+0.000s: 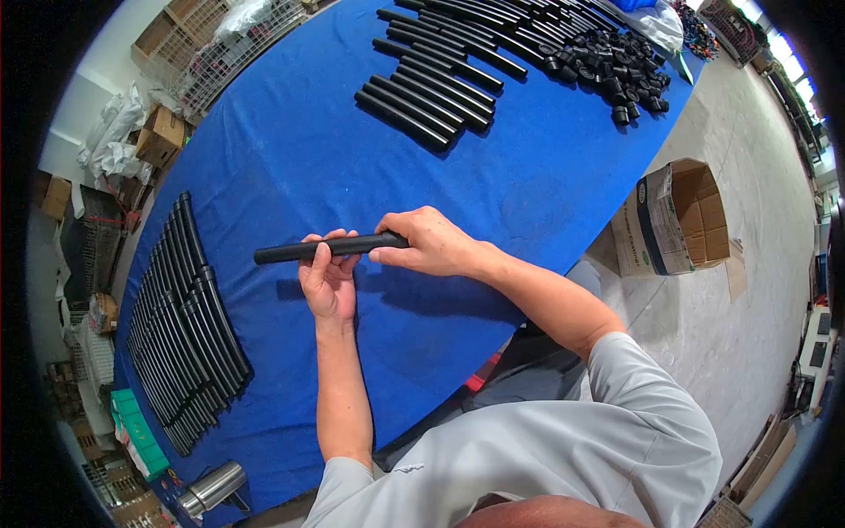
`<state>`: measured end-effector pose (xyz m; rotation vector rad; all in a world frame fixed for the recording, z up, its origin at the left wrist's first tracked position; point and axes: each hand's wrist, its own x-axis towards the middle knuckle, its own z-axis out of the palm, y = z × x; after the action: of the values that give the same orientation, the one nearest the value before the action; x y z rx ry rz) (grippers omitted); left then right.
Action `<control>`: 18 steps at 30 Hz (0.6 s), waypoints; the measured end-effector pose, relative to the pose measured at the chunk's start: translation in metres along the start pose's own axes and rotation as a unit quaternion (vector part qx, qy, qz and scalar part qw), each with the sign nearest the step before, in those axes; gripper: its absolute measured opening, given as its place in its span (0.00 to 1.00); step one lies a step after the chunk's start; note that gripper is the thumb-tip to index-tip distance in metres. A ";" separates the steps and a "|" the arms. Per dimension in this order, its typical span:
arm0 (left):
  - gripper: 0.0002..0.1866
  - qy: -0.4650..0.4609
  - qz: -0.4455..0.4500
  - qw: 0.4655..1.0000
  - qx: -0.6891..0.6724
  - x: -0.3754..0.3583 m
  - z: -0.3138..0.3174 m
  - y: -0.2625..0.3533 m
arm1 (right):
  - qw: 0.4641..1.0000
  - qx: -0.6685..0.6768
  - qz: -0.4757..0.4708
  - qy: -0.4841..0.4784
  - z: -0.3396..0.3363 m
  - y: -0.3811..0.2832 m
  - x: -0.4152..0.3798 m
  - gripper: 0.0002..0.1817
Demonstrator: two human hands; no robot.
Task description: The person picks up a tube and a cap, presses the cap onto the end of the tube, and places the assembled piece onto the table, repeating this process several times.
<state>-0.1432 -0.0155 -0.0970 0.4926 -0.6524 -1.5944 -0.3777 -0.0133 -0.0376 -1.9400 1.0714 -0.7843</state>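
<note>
A black plastic tube is held level above the blue cloth, pointing left. My left hand wraps its middle from below, thumb against the near side. At the tube's right end, my right hand is closed around the tip, its fingers hiding that end. To the left lie rows of black tubes with wider collars at their ends. At the far side of the table are more plain tubes in rows, beside a heap of small black caps.
The blue cloth covers the table. An opened cardboard box stands on the floor to the right. A steel mug and a green box sit at the table's left near corner. A white plastic bag lies at the far end.
</note>
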 end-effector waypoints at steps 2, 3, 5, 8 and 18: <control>0.09 0.001 0.003 1.000 0.005 -0.001 0.002 0.000 | 0.999 0.024 0.043 -0.021 -0.002 -0.002 0.001 0.19; 0.09 0.008 0.005 1.000 0.007 -0.001 0.002 0.000 | 0.999 0.001 -0.024 0.047 0.003 0.003 0.001 0.18; 0.09 0.022 0.010 1.000 0.009 -0.001 0.002 -0.001 | 0.970 -0.046 -0.156 0.179 0.016 0.015 0.002 0.18; 0.09 0.039 0.003 0.999 0.002 -0.001 0.010 0.000 | 0.979 -0.069 -0.139 0.128 0.013 0.012 -0.001 0.20; 0.09 0.036 -0.001 0.999 -0.013 -0.001 0.006 0.001 | 0.997 0.009 -0.053 0.046 0.008 0.004 -0.001 0.18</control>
<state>-0.1458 -0.0136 -0.0921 0.5280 -0.5761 -1.5788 -0.3735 -0.0117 -0.0453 -1.9749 1.0190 -0.9474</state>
